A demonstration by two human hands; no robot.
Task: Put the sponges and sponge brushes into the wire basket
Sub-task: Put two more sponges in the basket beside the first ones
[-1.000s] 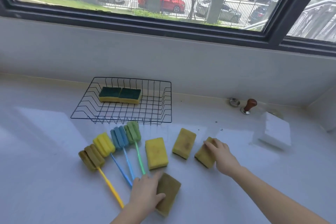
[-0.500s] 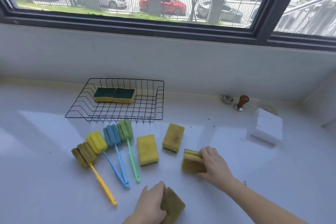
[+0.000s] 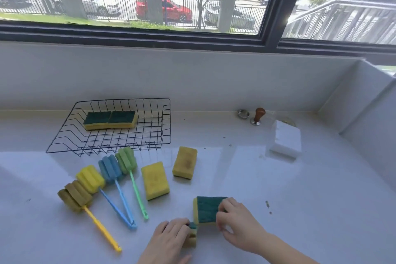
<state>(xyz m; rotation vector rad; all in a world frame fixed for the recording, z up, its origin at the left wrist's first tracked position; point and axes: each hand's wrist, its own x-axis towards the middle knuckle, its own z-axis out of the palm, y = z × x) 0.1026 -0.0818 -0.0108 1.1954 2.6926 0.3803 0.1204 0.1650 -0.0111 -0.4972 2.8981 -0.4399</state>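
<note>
A black wire basket point(image 3: 165, 126) stands at the back left with two green-topped sponges point(image 3: 110, 119) side by side in it. In front lie two yellow sponges point(image 3: 155, 180) point(image 3: 185, 162) and several sponge brushes: olive point(image 3: 74, 196), yellow point(image 3: 90, 178), blue point(image 3: 110, 168) and green point(image 3: 126, 159). My right hand point(image 3: 237, 218) grips a sponge point(image 3: 205, 210) turned green side up. My left hand point(image 3: 169, 240) covers another sponge point(image 3: 192, 234), mostly hidden, touching the first.
A white block point(image 3: 286, 141) sits at the right, with a wooden-knobbed tamper point(image 3: 258, 116) and a small metal ring point(image 3: 243, 113) behind it near the wall. A side wall rises on the right. Crumbs dot the white counter.
Both hands pulled their sponges toward me and turned them over. The right sponge now shows its green face, and the two sponges have come together near the front edge.
</note>
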